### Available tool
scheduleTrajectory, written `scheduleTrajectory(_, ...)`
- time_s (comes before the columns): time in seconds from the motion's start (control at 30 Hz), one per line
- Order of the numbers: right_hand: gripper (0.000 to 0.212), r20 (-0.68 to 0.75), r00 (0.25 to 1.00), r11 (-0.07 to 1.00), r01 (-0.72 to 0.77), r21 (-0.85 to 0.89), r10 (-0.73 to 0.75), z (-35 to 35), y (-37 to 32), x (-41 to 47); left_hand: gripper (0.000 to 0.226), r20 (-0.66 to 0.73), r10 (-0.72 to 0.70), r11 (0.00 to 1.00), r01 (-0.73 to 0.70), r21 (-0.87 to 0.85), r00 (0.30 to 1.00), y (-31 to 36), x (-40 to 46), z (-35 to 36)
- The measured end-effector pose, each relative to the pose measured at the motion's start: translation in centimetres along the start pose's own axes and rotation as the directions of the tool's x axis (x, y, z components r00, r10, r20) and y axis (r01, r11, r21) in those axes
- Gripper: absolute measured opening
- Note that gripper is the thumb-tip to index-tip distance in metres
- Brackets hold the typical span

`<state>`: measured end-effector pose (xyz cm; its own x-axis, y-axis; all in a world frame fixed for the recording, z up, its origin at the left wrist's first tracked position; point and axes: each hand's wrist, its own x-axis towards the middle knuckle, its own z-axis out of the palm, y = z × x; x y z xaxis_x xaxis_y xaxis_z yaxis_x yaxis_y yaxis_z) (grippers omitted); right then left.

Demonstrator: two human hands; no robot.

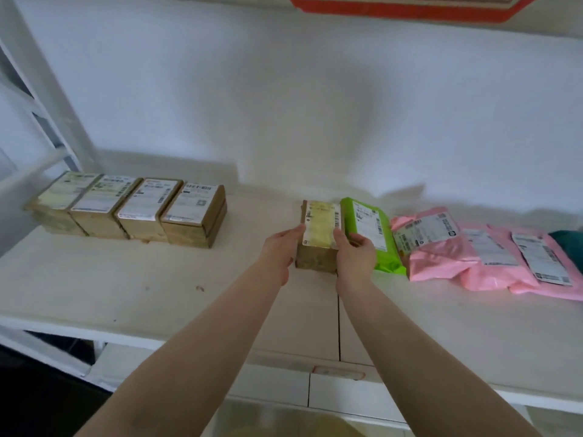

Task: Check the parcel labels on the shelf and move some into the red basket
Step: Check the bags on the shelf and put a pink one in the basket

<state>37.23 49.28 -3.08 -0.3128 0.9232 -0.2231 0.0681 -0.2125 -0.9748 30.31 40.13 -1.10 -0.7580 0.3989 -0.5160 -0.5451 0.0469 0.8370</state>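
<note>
A brown cardboard parcel (pixel 318 234) with a yellowish label on top stands in the middle of the white shelf (pixel 157 288). My left hand (pixel 279 252) presses against its left side and my right hand (pixel 355 255) against its right side, so both hands grip it. Right beside it lies a green mailer bag (pixel 369 228) with a white label; my right fingers sit between the box and this bag. A red basket rim (pixel 410 7) shows at the top edge, on the level above.
Several labelled brown boxes (pixel 132 209) stand in a row at the shelf's left. Pink mailer bags (pixel 473 253) overlap at the right, with a dark green item (pixel 568 244) at the far right edge. A white frame post (pixel 41 99) rises at the left.
</note>
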Motion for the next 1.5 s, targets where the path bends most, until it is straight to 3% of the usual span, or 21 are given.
scheduleTrajectory(0.1,0.041,-0.014,1.000,0.999,0.009,-0.044,-0.010,0.4,0.2,-0.2,0.034,0.033,0.016,1.000,-0.016,0.015,0.999,0.0,0.3,0.3)
scheduleTrajectory(0.2,0.037,-0.029,0.999,0.997,0.020,-0.075,-0.023,1.0,0.2,-1.1,0.040,0.005,0.072,0.996,-0.072,0.054,0.997,-0.4,0.8,-0.1)
scheduleTrajectory(0.33,0.032,-0.042,0.999,1.000,0.018,0.002,-0.018,2.2,0.6,-2.7,0.040,-0.049,0.143,0.989,-0.140,0.054,0.989,-0.1,0.1,-1.7)
scheduleTrajectory(0.47,0.026,0.073,0.997,0.981,0.014,0.196,-0.028,3.6,0.0,-5.2,0.035,0.014,0.167,0.982,-0.165,-0.092,0.986,1.0,-1.1,-4.7)
scheduleTrajectory(0.53,0.034,0.174,0.985,0.965,-0.039,0.261,-0.008,4.0,-0.4,-6.4,0.033,0.071,0.205,0.968,-0.192,-0.161,0.976,1.4,-2.0,-6.3)
scheduleTrajectory(0.67,0.056,0.375,0.927,0.962,-0.121,0.243,0.022,4.7,-0.4,-8.0,0.035,0.106,0.292,0.940,-0.265,-0.213,0.950,1.8,-3.3,-9.3)
scheduleTrajectory(0.8,0.061,0.463,0.886,0.973,-0.108,0.204,0.002,4.9,-0.1,-9.4,0.040,0.121,0.331,0.928,-0.300,-0.219,0.936,2.1,-4.2,-11.1)
scheduleTrajectory(0.9,0.037,0.484,0.872,0.977,-0.039,0.211,-0.070,4.8,-0.2,-10.5,0.043,0.131,0.346,0.929,-0.320,-0.187,0.929,2.1,-4.8,-12.1)
scheduleTrajectory(1.1,0.050,0.474,0.871,0.971,0.016,0.237,-0.130,4.9,-0.1,-11.7,0.047,0.137,0.395,0.909,-0.366,-0.198,0.908,2.0,-5.5,-13.3)
scheduleTrajectory(1.5,0.048,0.458,0.875,0.970,0.050,0.239,-0.159,5.1,-0.3,-11.8,0.049,0.135,0.428,0.894,-0.398,-0.206,0.893,2.1,-5.5,-13.3)
